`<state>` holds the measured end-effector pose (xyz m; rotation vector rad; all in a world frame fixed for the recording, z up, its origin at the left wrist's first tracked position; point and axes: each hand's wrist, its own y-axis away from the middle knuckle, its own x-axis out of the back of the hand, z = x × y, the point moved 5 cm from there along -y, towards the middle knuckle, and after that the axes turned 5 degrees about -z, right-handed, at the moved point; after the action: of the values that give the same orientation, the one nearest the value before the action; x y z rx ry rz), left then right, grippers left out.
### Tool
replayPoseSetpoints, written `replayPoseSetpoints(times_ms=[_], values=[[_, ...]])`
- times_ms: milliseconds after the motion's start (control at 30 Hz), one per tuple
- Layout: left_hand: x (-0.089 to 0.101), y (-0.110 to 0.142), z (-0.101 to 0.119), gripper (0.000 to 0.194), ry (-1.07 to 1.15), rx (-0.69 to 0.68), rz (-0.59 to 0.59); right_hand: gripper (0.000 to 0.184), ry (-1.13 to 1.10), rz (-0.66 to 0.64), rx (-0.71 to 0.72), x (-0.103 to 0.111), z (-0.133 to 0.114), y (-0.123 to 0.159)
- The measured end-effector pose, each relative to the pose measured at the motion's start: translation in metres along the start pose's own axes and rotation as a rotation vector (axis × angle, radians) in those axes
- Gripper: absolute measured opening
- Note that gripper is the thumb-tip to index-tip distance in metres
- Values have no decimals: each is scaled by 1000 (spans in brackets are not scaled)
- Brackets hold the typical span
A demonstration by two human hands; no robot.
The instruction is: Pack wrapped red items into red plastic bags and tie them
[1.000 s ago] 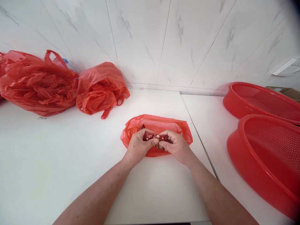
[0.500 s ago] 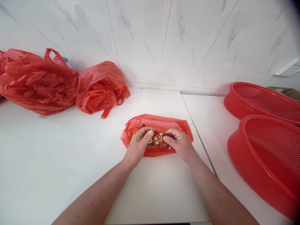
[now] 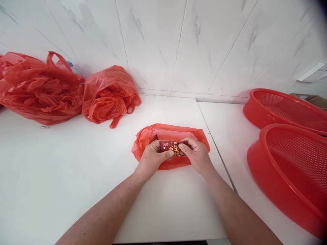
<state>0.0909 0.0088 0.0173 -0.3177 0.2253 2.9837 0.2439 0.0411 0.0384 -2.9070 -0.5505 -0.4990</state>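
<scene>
Between my two hands is a small dark red snack packet (image 3: 175,148) with gold characters and white flower prints. My left hand (image 3: 152,157) pinches its left end, the thumb lying across the lower front. At the right end, my right hand (image 3: 195,153) grips it with thumb and fingers. Beneath the hands a red plastic bag (image 3: 173,129) lies spread on the white table, its mouth open. The corner of another dark red packet (image 3: 154,139) pokes out of the bag beside my left fingers; most of it is hidden.
Two bundled red plastic bags, a large one (image 3: 43,92) and a smaller one (image 3: 109,95), sit at the back left against the tiled wall. Two red perforated baskets (image 3: 255,156) (image 3: 251,107) stand on the right. A seam divides the white tabletop (image 3: 76,177).
My left thumb has slid down to the packet's lower edge, uncovering more of its left front. Both hands stay over the bag. The view has shifted slightly.
</scene>
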Motion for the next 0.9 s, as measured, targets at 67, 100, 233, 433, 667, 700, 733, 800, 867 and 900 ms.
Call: replayPoseSetpoints(times_ms=[67, 100, 233, 433, 667, 700, 733, 800, 867, 900], values=[[2, 0, 2, 30, 13, -19, 43, 27, 2, -54, -15, -3, 0, 1], [3, 0, 3, 29, 14, -26, 61, 28, 17, -82, -26, -5, 0, 1], [3, 0, 5, 28, 37, -49, 66, 25, 61, -114, -71, -8, 2, 1], [-2, 1, 6, 34, 74, -65, 6, 17, -48, -160, -1, -10, -1, 0], [4, 0, 2, 45, 35, -16, -9, 16, 14, -227, 18, -13, -3, 3], [5, 0, 2, 37, 4, -14, -9, 17, 16, -230, 14, -13, -3, 3], [5, -1, 2, 30, -23, -17, -6, 18, 16, -225, 9, -13, -3, 3], [5, -1, 2, 23, -53, -28, 4, 20, 8, -196, 6, -11, -3, 2], [4, -1, 1, 20, -69, -32, 4, 20, 10, -153, 14, -10, -4, 1], [3, 0, 1, 19, -81, -34, -1, 19, 19, -137, 25, -9, -5, 1]])
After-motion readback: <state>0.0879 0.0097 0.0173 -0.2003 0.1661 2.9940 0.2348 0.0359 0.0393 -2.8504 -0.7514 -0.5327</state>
